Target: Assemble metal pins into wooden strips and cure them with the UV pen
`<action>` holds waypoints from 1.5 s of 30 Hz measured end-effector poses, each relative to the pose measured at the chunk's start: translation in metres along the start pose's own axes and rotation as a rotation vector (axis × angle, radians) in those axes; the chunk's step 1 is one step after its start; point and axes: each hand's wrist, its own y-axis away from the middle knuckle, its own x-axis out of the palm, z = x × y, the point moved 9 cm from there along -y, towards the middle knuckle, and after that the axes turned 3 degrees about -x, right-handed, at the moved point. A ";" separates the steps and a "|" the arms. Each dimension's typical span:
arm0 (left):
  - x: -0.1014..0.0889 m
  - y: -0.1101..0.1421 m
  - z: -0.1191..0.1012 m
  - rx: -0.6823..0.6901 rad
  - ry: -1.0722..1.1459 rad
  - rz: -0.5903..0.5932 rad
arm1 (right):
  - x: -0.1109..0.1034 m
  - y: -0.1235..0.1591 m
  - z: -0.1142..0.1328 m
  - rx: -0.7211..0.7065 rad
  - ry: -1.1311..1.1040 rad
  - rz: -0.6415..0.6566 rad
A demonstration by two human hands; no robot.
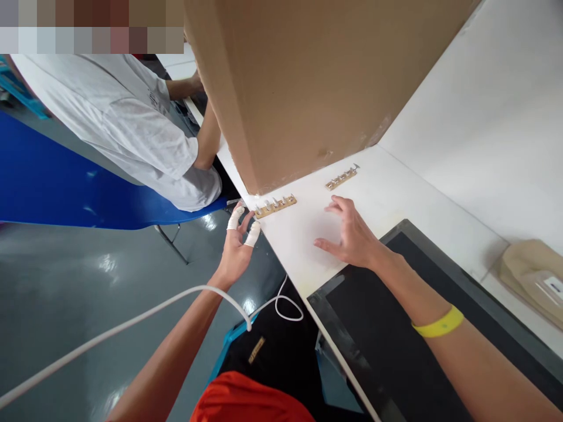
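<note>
Head view: left hand (236,251), fingers spread, beside the left strip (277,208) at the table (299,246) edge, contact unclear; right hand (353,237), fingers spread, near the right strip (342,179); box (316,88) just beyond; right-side label (554,285) unreadable.

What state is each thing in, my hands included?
Left hand: fingers bent beside the near strip; contact unclear
Right hand: open, empty
Near strip: lying by the table edge
Far strip: lying apart
Box: standing
Cable: curved, slack
Wristband: worn
</note>
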 end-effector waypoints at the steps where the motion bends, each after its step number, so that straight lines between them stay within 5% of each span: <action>1: 0.000 0.000 0.000 -0.002 -0.001 0.003 | 0.002 -0.005 -0.001 0.003 -0.020 -0.012; 6: -0.004 -0.001 0.002 0.005 -0.021 -0.008 | 0.018 -0.010 0.002 0.001 -0.042 0.040; 12: 0.000 0.000 0.000 0.007 0.000 -0.016 | 0.002 0.019 0.008 -0.012 -0.011 0.086; 16: 0.001 0.002 -0.002 0.002 0.007 -0.047 | -0.003 0.009 -0.001 0.026 -0.135 -0.010; 24: 0.000 0.004 -0.001 -0.044 0.043 -0.093 | 0.036 -0.039 -0.001 0.095 -0.333 -0.061; 34: 0.004 0.008 -0.006 -0.051 0.042 -0.142 | 0.059 -0.050 0.012 0.114 -0.400 -0.068; 40: 0.013 -0.002 -0.028 0.025 0.084 -0.071 | 0.037 -0.022 0.020 0.132 -0.429 -0.085; 45: 0.059 -0.005 -0.056 0.013 0.189 0.157 | -0.015 0.049 0.033 0.106 -0.401 -0.197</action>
